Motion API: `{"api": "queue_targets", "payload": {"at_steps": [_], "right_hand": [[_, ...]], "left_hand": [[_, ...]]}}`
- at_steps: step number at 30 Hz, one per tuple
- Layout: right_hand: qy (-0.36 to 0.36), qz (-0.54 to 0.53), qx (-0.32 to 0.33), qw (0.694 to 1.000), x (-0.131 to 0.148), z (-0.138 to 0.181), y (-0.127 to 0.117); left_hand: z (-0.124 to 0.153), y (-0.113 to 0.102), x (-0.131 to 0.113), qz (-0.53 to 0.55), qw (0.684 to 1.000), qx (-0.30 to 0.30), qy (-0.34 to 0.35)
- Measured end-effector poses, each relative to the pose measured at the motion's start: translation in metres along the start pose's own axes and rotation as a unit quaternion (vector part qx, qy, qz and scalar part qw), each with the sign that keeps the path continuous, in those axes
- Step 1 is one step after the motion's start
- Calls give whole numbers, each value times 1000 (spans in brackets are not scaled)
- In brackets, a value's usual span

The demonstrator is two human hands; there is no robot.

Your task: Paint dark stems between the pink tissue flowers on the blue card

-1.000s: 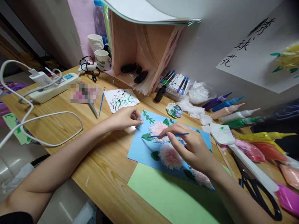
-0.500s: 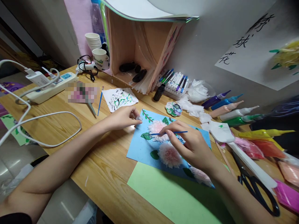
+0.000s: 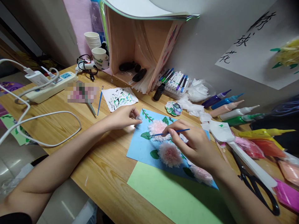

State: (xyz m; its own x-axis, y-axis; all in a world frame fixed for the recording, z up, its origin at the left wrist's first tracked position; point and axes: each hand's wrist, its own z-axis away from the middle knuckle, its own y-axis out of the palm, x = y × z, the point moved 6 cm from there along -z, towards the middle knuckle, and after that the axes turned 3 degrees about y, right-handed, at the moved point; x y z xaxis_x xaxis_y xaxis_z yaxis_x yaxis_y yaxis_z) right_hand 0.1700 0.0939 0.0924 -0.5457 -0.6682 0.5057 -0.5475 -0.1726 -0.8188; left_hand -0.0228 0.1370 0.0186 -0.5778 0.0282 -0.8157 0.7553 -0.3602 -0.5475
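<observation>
My right hand (image 3: 190, 140) pinches a thin blue paintbrush (image 3: 158, 134), held nearly level. Its tip is at a painted green leaf (image 3: 145, 135), beside a fluffy pink paper flower (image 3: 155, 127). The leaf and several such flowers are on a blue sheet (image 3: 137, 147), with a leafy stem near its top left corner. At that corner my left hand (image 3: 126, 116) is closed, with a small greyish-white wad (image 3: 139, 118) at its fingertips; what it is made of I cannot tell. Under the blue sheet lies a light green sheet (image 3: 158, 189).
Behind are a paint-smeared tissue (image 3: 120, 99), a flower-shaped palette (image 3: 173, 109), a dark bottle (image 3: 159, 92) and a box of markers (image 3: 176, 82). Paint tubes (image 3: 230, 113) and black scissors (image 3: 257, 186) lie right. A power strip (image 3: 50, 87) with a white cable (image 3: 70, 112) is left.
My right hand and the paintbrush have shifted slightly to the right, the tip moving across the leaf toward the flower. The left hand has stayed in place.
</observation>
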Motion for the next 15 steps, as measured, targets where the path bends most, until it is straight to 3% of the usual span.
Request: {"api": "queue_targets", "payload": {"at_steps": [11, 15], "right_hand": [[9, 5, 7, 1000, 3, 0, -5], [0, -8, -19, 1000, 1, 2, -11]], "left_hand": [[0, 0, 1, -2, 1000, -2, 4], [0, 0, 1, -5, 1000, 1, 2]]}}
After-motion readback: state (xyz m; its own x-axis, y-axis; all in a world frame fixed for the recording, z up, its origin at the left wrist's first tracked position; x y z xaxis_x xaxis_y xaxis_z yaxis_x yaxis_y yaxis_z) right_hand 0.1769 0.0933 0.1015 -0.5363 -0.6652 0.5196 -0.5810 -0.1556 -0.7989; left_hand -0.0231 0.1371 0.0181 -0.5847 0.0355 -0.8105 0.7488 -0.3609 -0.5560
